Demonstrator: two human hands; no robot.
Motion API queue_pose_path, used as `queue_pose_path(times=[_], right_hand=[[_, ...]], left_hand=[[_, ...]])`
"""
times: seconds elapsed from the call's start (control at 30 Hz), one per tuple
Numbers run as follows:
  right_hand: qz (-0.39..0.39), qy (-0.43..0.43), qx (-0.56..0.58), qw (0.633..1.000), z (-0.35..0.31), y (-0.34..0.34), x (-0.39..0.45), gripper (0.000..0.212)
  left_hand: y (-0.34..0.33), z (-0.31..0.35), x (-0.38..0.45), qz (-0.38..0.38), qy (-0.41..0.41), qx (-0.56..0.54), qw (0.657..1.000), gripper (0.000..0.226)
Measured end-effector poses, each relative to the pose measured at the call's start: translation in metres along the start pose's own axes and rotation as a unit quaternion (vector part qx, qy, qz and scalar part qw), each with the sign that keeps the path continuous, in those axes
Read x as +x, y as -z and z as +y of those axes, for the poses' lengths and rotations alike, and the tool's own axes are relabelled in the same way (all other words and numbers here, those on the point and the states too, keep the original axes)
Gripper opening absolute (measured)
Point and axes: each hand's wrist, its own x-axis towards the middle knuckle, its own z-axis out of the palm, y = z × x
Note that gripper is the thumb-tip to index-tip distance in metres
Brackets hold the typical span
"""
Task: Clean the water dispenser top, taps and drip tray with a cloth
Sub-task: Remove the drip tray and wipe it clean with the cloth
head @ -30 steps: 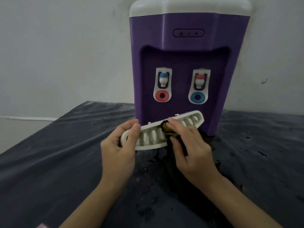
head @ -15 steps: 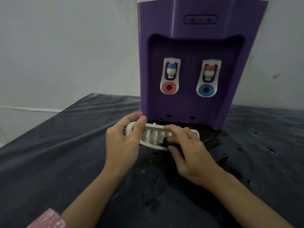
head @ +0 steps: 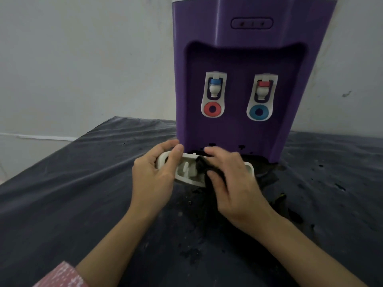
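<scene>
Now, in the head view, the drip tray sits low, just in front of the purple water dispenser, close to the dark slot at the dispenser's foot. A second ago it was lifted and tilted up toward the camera; half a second ago it was already coming down. It now lies nearly level between both hands, close over the table; whether it touches the cover I cannot tell.

The left hand is closed around the tray's left end, thumb over the top rim, fingers wrapped behind. The right hand is curled over the tray's right half, pinching a dark cloth against the slotted grille; its fingertips are blurred, so it looks to be in mid-stroke. Only a strip of the white grille shows between the two hands.

Beyond the hands, the two taps stand untouched: the blue-capped tap above and beyond the left hand's thumb, the red-capped tap beyond the right hand. The dispenser's white top is almost cut off by the frame edge.

The lowering suggests, as a judgement, that wiping of the tray is ending or moving to a steadier position near its seat. The tray is not yet slid back in. On the near side of the hands the dark table cover carries wet-looking blotches and specks, so drips have likely fallen there.
</scene>
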Motion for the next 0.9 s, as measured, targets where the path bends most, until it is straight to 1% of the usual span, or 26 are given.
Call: queue_pose_path(times=[0.07, 0.13, 0.2, 0.3, 0.37, 0.43, 0.5, 0.57, 0.6, 0.63, 0.7, 0.77, 0.83, 0.9], right_hand=[[-0.026, 0.04, -0.109, 0.993, 0.0, -0.004, -0.002, 0.046], [-0.028, 0.061, -0.195, 0.979, 0.0, -0.005, -0.003, 0.048], [-0.017, 0.061, -0.23, 0.971, 0.001, -0.007, -0.004, 0.049], [-0.009, 0.073, -0.237, 0.969, -0.002, -0.013, -0.006, 0.048], [-0.02, 0.08, -0.223, 0.971, -0.004, -0.016, -0.008, 0.044], [-0.028, 0.063, -0.175, 0.982, -0.005, -0.017, -0.008, 0.037], [-0.034, 0.008, -0.066, 0.997, -0.006, -0.015, -0.008, 0.026], [-0.025, -0.055, 0.051, 0.997, -0.002, -0.01, -0.006, 0.02], [-0.007, -0.084, 0.085, 0.993, 0.002, -0.006, -0.005, 0.022], [0.027, -0.112, 0.1, 0.988, 0.008, 0.0, -0.004, 0.024], [0.125, -0.167, 0.103, 0.973, 0.025, 0.016, 0.0, 0.022], [0.213, -0.208, 0.082, 0.951, 0.043, 0.033, 0.003, 0.022], [0.247, -0.224, 0.059, 0.941, 0.055, 0.044, 0.004, 0.024], [0.244, -0.224, 0.05, 0.942, 0.059, 0.047, 0.003, 0.025]], left_hand=[[-0.001, 0.0, -0.002, -0.005, -0.001, 0.001, 1.0, 0.01], [-0.002, 0.001, -0.004, -0.011, -0.005, 0.002, 1.0, 0.011], [-0.004, 0.001, -0.005, -0.008, -0.005, 0.005, 1.0, 0.01], [-0.003, -0.001, -0.003, -0.001, 0.004, 0.003, 1.0, 0.008], [-0.002, -0.003, -0.003, -0.006, 0.002, 0.005, 1.0, 0.008], [-0.001, -0.005, -0.002, -0.01, 0.001, 0.007, 1.0, 0.009], [-0.002, -0.007, -0.002, -0.021, -0.005, 0.01, 1.0, 0.01], [-0.003, -0.008, -0.003, -0.03, -0.011, 0.017, 0.999, 0.012], [-0.003, -0.008, -0.002, -0.027, -0.01, 0.012, 1.0, 0.013], [-0.002, -0.007, 0.0, -0.019, -0.005, -0.002, 1.0, 0.013], [0.002, -0.007, 0.005, 0.007, 0.01, -0.032, 0.999, 0.015], [0.005, -0.007, 0.007, 0.019, 0.023, -0.057, 0.998, 0.016], [0.005, -0.006, 0.007, 0.02, 0.044, -0.082, 0.995, 0.015], [0.004, -0.006, 0.007, 0.023, 0.072, -0.116, 0.99, 0.016]])
